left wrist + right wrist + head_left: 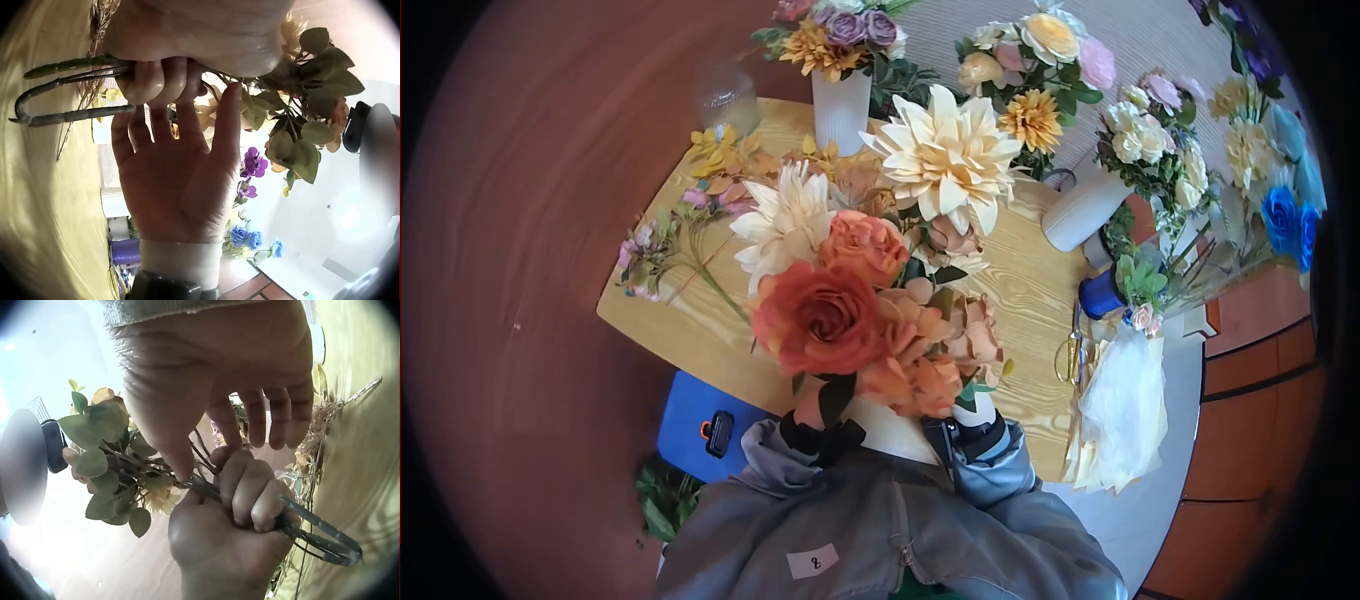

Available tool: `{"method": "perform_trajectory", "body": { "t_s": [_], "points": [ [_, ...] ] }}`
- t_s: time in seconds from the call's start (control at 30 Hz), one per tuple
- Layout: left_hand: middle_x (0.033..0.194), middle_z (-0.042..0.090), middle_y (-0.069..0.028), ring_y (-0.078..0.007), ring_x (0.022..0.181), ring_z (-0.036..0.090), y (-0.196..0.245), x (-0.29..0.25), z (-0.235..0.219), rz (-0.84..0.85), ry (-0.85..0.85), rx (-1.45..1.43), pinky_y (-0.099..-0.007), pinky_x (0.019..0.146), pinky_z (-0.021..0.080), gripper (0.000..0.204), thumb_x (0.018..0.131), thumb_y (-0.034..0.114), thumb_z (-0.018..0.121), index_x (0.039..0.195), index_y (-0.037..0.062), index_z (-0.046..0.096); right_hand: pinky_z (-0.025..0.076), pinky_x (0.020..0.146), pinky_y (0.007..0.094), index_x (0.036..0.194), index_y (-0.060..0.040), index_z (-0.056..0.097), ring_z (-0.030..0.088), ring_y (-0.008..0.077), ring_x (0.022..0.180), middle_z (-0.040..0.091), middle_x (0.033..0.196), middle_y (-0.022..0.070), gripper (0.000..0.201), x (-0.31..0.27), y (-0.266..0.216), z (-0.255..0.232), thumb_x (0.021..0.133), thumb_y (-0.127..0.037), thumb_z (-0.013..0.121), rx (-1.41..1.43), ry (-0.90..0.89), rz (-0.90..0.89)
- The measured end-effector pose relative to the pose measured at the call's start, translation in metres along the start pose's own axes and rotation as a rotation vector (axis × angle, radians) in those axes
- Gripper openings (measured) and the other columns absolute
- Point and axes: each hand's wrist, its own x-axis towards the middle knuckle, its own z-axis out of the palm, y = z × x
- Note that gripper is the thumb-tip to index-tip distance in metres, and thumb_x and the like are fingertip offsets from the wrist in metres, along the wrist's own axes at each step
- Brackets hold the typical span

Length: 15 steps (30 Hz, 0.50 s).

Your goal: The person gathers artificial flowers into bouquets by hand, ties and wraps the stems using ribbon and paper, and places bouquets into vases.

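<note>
Bouquet: here it is, mid-frame in the head view, a full bouquet held above the wooden table, a big coral-red rose at the front and two spiky cream flowers behind.
Left hand: the left hand has the stems, fingers curled right round them, clamped firmly; the lower ends fold back into narrow loops beyond the fist.
Right hand: and the right hand, palm showing, fingers extended and clamped on nothing, the thumb apart from the other fingers and close to the stems; whether it touches them, I cannot tell.
Leaves: green leaves fan out at the left of the right wrist view, above the grip.
Table, left side: yellow-leaved sprays and a pink-flowered stem lie left of the bouquet, with a clear glass jar at the upper left.
Top of frame: a white ribbed vase stands upright, purple roses among its flowers.
Right side: another white vase looks tilted, a blue cylinder just below it, then gold-handled scissors beside pale sheets; blue roses brighten the far right.
Lower left: a black device with an orange part rests on a blue surface.
</note>
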Motion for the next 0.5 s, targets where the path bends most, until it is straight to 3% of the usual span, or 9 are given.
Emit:
{"method": "perform_trajectory", "body": {
  "t_s": [0.07, 0.1, 0.2, 0.5],
  "points": [
    [0.097, 0.051, -0.0052, -0.0168, 0.091, 0.048, -0.010, 0.001, -0.002, 0.026, 0.004, -0.045, -0.0315, 0.078, 0.040, 0.024, 0.083, 0.010, 0.047, 0.106, 0.0057, 0.048, 0.042, 0.083, 0.0315, 0.114, -0.0042, 0.045, 0.052, 0.0202, 0.097, 0.050, 0.111, 0.0088, 0.046, 0.006, -0.001, 0.011, 0.073, -0.017, 0.060, 0.063, 0.002, 0.008],
    [0.089, 0.054, -0.0066, -0.0192, 0.084, 0.051, 0.003, -0.001, 0.003, 0.010, 0.057, 0.158, -0.0332, 0.070, 0.041, 0.020, 0.082, 0.010, 0.046, 0.102, 0.0061, 0.050, 0.042, 0.083, 0.0314, 0.114, -0.0043, 0.045, 0.052, 0.0201, 0.097, 0.051, 0.111, 0.0087, 0.046, 0.008, -0.001, 0.013, 0.073, -0.017, 0.061, 0.095, 0.000, 0.012],
    [0.089, 0.054, -0.0071, -0.0196, 0.084, 0.051, 0.007, -0.001, 0.004, 0.049, 0.057, 0.258, -0.0333, 0.070, 0.041, 0.020, 0.082, 0.010, 0.046, 0.101, 0.0058, 0.050, 0.042, 0.083, 0.0312, 0.114, -0.0044, 0.046, 0.052, 0.0198, 0.097, 0.051, 0.110, 0.0085, 0.046, 0.025, 0.004, 0.003, 0.072, -0.017, 0.061, 0.189, -0.008, 0.024],
    [0.089, 0.054, -0.0095, -0.0214, 0.082, 0.052, 0.013, 0.001, 0.007, 0.241, 0.085, 0.670, -0.0337, 0.069, 0.041, 0.018, 0.082, 0.008, 0.045, 0.099, 0.0046, 0.050, 0.041, 0.083, 0.0306, 0.113, -0.0047, 0.047, 0.052, 0.0188, 0.095, 0.052, 0.108, 0.0078, 0.046, 0.005, 0.013, -0.003, 0.071, -0.017, 0.062, 0.462, -0.053, 0.052]
  ]
}}
